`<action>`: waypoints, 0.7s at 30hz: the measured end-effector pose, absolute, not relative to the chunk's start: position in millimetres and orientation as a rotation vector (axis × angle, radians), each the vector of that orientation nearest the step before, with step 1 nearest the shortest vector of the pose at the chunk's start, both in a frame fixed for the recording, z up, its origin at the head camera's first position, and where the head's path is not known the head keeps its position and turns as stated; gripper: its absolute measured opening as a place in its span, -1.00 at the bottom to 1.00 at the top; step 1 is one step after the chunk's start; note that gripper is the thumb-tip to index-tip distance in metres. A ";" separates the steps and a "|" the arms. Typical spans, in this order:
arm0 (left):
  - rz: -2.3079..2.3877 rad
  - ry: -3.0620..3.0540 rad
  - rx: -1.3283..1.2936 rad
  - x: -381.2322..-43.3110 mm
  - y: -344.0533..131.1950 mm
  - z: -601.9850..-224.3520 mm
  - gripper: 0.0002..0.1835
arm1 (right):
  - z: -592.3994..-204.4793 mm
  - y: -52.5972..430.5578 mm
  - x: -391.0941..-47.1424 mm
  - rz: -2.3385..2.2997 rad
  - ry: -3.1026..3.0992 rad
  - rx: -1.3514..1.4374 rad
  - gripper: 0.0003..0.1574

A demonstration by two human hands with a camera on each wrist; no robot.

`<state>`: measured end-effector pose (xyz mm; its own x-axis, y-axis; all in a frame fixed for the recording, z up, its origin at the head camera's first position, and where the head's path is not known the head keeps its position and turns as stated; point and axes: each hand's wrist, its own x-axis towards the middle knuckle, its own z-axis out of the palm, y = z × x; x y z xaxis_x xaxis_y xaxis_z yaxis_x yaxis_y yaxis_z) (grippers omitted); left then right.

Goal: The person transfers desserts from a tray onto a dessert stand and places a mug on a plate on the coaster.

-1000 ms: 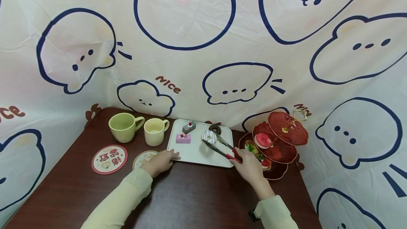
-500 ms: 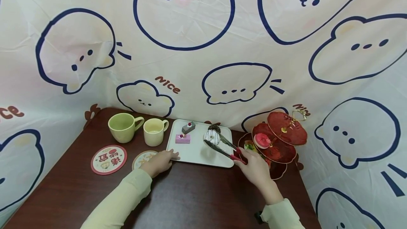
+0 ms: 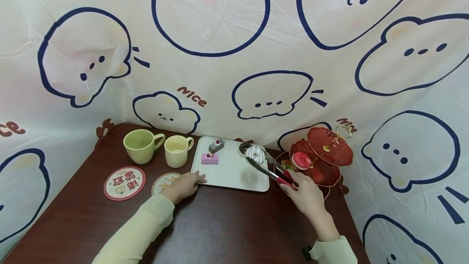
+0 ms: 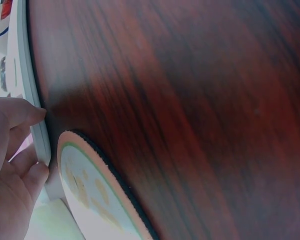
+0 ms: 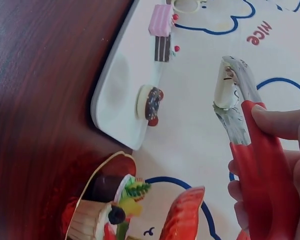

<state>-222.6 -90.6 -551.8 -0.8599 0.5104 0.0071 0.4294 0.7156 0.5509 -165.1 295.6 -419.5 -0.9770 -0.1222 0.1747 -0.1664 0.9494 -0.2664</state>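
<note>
My right hand (image 3: 305,199) grips red-handled tongs (image 3: 282,177), whose metal ends pinch a white-iced toy donut (image 3: 255,155) with dark stripes. In the head view this donut overlaps the back right of the white tray (image 3: 234,174); the right wrist view shows it up off the tray. My left hand (image 3: 185,185) holds the tray's front left corner, fingertips and thumb at the rim (image 4: 32,95). On the tray are a dark donut with sprinkles (image 5: 152,105), a pink cake slice (image 3: 210,159) and a grey-brown cake slice (image 3: 216,146).
Right of the tray stands a tiered red stand (image 3: 331,150) with a pink donut (image 3: 301,160) and fruit-topped pastries (image 5: 110,212). A green mug (image 3: 139,146), a cream mug (image 3: 176,152), a red-rimmed coaster (image 3: 124,183) and a second coaster (image 4: 95,185) are at left.
My right hand has moved to the right with the tongs and the white donut, uncovering more of the dark donut. The left hand stays at the tray's corner.
</note>
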 end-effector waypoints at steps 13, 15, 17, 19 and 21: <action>0.852 2.760 0.740 -223.5 -89.8 -554.6 -0.56 | -406.4 315.2 -151.8 0.458 -2.987 0.120 -0.23; 0.852 2.754 0.741 -223.4 -89.3 -554.5 -0.56 | -404.4 320.1 -148.3 0.459 -2.996 0.094 -0.21; 0.842 2.761 0.750 -223.7 -88.9 -554.5 -0.57 | -402.6 324.5 -144.7 0.454 -3.006 0.073 -0.19; 0.834 2.772 0.755 -224.4 -88.9 -554.3 -0.56 | -401.3 328.1 -141.3 0.454 -3.018 0.053 -0.18; 0.833 2.776 0.758 -225.2 -89.2 -554.6 -0.56 | -400.3 330.7 -138.0 0.444 -3.028 0.034 -0.18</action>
<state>-225.2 -89.2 -554.6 -0.8622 0.5065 0.0054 0.4258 0.7190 0.5493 -138.0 330.7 -400.3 -0.9965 -0.0103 0.0831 -0.0337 0.9578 -0.2854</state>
